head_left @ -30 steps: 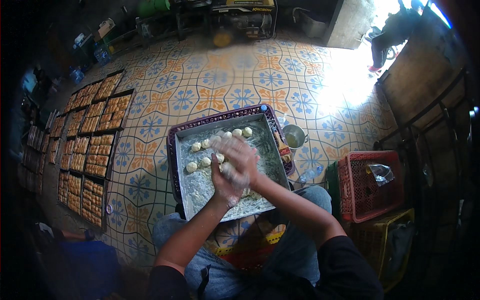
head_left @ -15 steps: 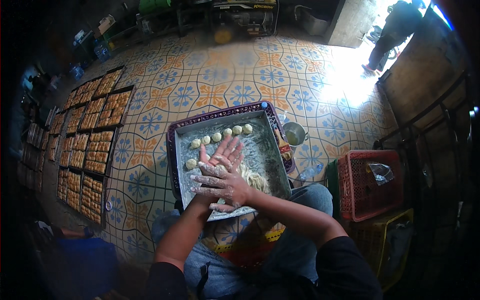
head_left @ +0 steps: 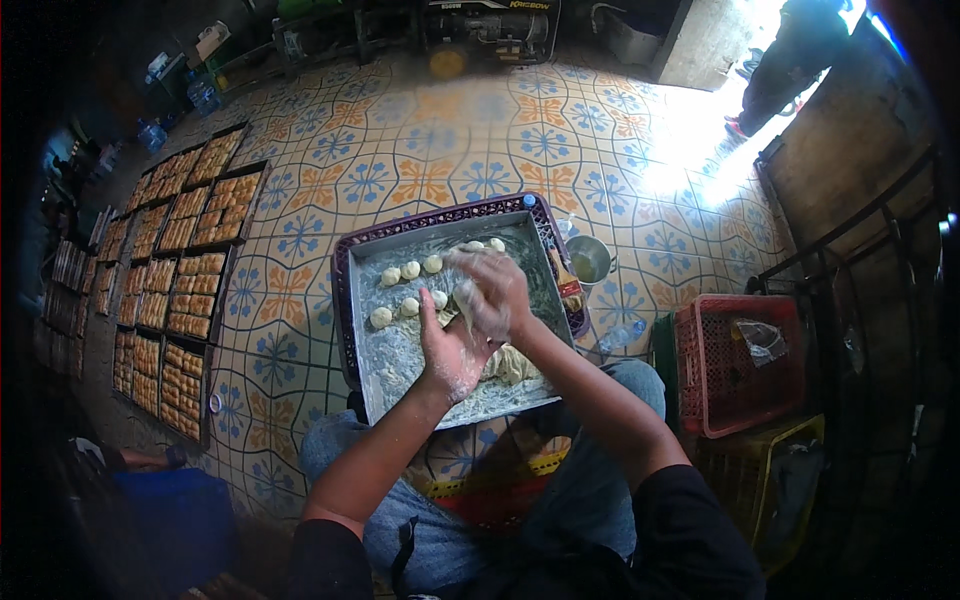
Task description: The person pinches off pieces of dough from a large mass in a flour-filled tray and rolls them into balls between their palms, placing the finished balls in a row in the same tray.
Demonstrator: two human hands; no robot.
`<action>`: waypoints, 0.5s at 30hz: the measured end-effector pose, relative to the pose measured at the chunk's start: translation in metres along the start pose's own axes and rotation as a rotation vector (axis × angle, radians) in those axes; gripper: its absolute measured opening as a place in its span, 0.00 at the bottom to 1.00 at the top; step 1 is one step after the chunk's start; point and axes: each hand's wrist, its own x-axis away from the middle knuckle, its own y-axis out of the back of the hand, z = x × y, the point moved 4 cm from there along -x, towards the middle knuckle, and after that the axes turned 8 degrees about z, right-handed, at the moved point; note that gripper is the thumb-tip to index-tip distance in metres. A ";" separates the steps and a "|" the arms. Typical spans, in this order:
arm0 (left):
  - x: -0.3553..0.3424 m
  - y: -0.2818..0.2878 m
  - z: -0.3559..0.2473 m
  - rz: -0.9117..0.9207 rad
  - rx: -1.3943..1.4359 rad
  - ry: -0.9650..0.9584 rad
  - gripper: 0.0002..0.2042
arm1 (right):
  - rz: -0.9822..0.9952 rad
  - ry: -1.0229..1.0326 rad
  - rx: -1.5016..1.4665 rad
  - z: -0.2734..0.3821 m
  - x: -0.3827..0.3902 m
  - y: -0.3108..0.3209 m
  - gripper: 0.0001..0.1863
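Note:
My left hand (head_left: 452, 358) is over the middle of a floured metal tray (head_left: 357, 362), its thumb stretched up and apart. My right hand (head_left: 497, 292) crosses just above its fingers and hides most of them. The right fingers are smeared by motion, and I cannot tell whether anything lies between the hands. White flour coats both hands. Round dough balls (head_left: 410, 271) form a row along the tray's far side, partly covered by my right hand. A shorter row of dough balls (head_left: 381, 317) lies nearer. Beside my right wrist is a loose mass of dough (head_left: 510, 366).
The tray rests on a purple crate (head_left: 343, 300). A brush (head_left: 563, 272) and a metal pot (head_left: 590, 260) are at its right, near a plastic bottle (head_left: 624, 337). Red crate (head_left: 690, 370) stands further right. Trays of baked pastries (head_left: 196, 295) cover the left floor. A person (head_left: 795, 60) is by the doorway.
My hands were laid across each other with fingers spread; now the right has lifted and turned over the left. More dough balls in the nearer row have come into sight.

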 end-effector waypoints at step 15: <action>-0.021 0.006 -0.039 0.833 -0.412 -0.605 0.45 | -0.008 0.188 -0.231 0.053 0.009 -0.028 0.26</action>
